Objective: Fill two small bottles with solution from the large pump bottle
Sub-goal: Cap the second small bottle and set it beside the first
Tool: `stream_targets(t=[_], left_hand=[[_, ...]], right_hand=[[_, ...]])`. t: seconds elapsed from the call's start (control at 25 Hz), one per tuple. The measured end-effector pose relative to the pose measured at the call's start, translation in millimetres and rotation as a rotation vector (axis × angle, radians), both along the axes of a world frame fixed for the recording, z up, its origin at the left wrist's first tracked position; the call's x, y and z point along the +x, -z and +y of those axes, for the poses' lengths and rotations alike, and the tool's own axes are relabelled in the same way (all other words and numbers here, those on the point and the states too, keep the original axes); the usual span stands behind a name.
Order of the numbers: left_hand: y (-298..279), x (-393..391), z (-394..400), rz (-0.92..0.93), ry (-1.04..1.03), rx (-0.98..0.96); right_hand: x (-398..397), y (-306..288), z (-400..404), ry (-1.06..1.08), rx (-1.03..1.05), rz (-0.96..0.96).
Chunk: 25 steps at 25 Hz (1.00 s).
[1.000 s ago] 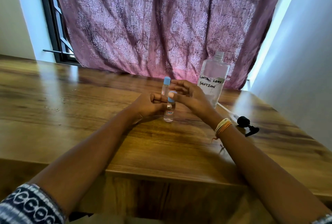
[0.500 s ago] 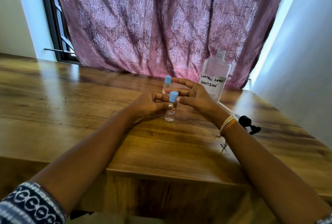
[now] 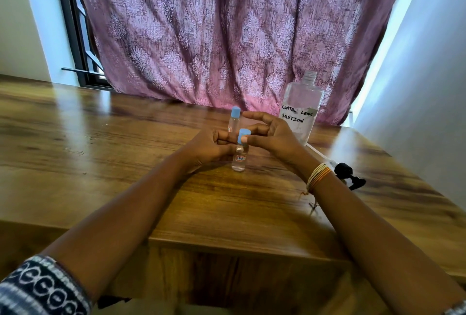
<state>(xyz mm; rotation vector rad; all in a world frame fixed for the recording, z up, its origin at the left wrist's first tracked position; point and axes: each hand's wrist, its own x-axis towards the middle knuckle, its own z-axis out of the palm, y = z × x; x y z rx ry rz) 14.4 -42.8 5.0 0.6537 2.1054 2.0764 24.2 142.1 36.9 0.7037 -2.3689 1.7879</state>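
Note:
Two small clear bottles with blue caps stand on the wooden table (image 3: 126, 163). The near small bottle (image 3: 240, 157) stands upright at the middle; my left hand (image 3: 209, 147) grips its body. My right hand (image 3: 271, 135) pinches the blue cap (image 3: 244, 135) of that bottle between thumb and fingers. The far small bottle (image 3: 233, 121) stands just behind, untouched. The large clear bottle (image 3: 301, 107), labelled "contact lens solution", stands at the back right with its neck uncapped. Its black pump head (image 3: 349, 176) with tube lies on the table to the right.
A purple patterned curtain (image 3: 227, 37) hangs behind the table. A white wall rises close on the right. The table's front edge (image 3: 239, 241) runs beneath my forearms. A dark window frame (image 3: 73, 24) shows at the back left.
My right fingers shifted on the near bottle's cap, the thumb coming round to its front. Both bottles and my left hand stayed put.

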Motion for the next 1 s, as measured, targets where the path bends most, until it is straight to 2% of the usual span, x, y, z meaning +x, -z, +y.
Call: stream_targets(t=[0.08, 0.24, 0.32, 0.52, 0.76, 0.88, 1.0], left_hand=[[0, 1, 0, 0.021, 0.006, -0.013], [1, 1, 1, 0.011, 0.001, -0.012], [2, -2, 0, 0.009, 0.002, -0.01], [3, -2, 0, 0.074, -0.042, -0.047], [0, 0, -3, 0.128, -0.046, -0.081], [0, 1, -2, 0.102, -0.053, -0.068], [-1, 3, 0, 0.131, -0.112, -0.091]], right_hand=[[-1, 4, -4, 0.072, 0.043, 0.027], [-2, 0, -3, -0.143, -0.081, -0.111], [-2, -3, 2, -0.176, -0.064, -0.086], [4, -5, 0, 0.014, 0.082, 0.09], [9, 0, -7, 0.115, 0.043, 0.152], [6, -3, -1, 0.01, 0.025, 0.075], [-2, 4, 6, -0.101, 0.2, -0.099]])
